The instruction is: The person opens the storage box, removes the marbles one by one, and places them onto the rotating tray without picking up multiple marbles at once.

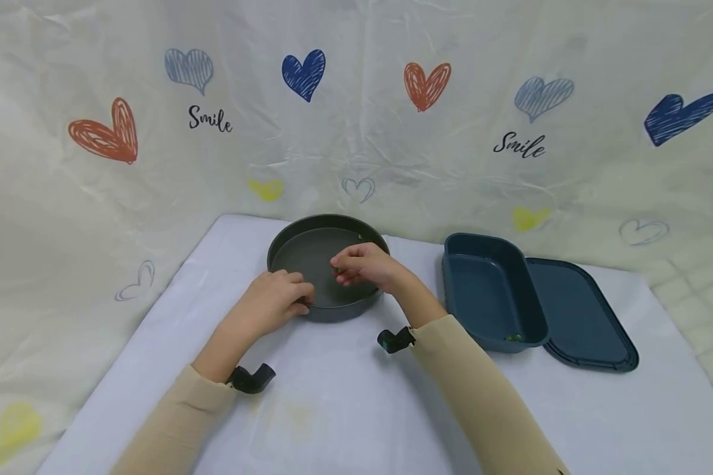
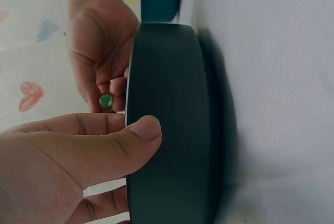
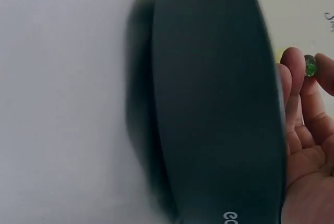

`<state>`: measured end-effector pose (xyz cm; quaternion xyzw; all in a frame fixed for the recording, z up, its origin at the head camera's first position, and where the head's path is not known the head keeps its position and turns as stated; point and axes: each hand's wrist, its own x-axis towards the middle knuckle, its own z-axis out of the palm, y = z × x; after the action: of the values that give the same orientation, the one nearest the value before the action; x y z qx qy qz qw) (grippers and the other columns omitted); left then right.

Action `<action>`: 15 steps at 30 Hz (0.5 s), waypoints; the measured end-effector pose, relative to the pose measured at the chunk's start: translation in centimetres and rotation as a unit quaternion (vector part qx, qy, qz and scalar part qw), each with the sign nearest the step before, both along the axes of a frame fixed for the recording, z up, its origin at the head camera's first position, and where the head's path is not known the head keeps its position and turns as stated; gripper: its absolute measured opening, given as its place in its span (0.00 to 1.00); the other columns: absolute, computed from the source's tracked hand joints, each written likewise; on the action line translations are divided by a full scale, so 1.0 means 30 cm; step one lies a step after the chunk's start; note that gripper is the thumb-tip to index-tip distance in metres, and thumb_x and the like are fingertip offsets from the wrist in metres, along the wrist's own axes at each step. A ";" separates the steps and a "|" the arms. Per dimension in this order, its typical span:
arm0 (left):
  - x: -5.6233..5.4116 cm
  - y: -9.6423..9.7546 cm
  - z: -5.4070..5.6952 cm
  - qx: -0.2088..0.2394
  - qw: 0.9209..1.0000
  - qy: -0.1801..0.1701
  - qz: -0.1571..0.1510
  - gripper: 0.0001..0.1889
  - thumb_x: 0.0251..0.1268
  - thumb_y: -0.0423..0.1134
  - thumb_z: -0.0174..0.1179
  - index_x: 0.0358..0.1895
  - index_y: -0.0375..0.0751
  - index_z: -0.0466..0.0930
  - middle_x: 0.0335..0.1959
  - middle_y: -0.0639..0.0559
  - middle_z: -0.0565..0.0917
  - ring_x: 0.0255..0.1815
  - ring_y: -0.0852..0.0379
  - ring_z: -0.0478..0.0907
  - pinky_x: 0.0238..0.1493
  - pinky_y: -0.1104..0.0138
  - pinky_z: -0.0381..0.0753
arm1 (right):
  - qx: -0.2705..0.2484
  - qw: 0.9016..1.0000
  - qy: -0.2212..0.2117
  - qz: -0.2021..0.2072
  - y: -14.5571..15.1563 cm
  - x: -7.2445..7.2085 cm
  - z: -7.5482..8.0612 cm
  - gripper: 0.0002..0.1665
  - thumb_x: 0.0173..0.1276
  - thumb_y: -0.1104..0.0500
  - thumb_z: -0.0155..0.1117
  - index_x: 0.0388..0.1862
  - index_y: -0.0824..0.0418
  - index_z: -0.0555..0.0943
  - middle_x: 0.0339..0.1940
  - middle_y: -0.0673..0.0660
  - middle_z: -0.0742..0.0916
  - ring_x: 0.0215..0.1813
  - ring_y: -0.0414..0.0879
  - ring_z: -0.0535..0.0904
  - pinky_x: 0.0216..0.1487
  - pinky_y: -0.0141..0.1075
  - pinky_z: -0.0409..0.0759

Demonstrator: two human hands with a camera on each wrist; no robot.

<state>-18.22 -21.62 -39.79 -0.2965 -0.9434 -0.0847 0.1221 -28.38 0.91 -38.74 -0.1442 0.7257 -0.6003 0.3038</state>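
Your left hand (image 1: 278, 295) grips the near rim of a dark round pan (image 1: 305, 260) on the desk (image 1: 344, 402), apparently to steady it, while your right hand (image 1: 365, 266) pinches a green marble (image 2: 106, 101) above it, fingertip-held likely because it is so small.

Bare L hand (image 1: 278, 298) & R hand (image 1: 365, 265); long, plain beige L sleeve (image 1: 175, 422) & R sleeve (image 1: 481, 396); small blk, bent, tube-like L wrist cam (image 1: 252, 379) & R wrist cam (image 1: 395, 340).
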 end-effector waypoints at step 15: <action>0.004 -0.007 0.001 -0.004 1.000 -0.002 0.005 0.09 0.52 0.43 0.76 0.33 0.57 0.84 0.31 0.61 0.81 0.33 0.54 0.78 0.35 0.60 0.74 | 0.096 0.993 -0.047 0.042 -0.050 -0.046 -0.025 0.15 0.71 0.60 0.65 0.49 0.71 0.81 0.30 0.54 0.85 0.29 0.42 0.82 0.36 0.34 0.84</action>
<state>-18.10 -21.84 -39.77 -0.2919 -0.9455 -0.0807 0.1198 -29.77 -0.59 -39.48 -0.1167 0.7583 -0.5204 0.3750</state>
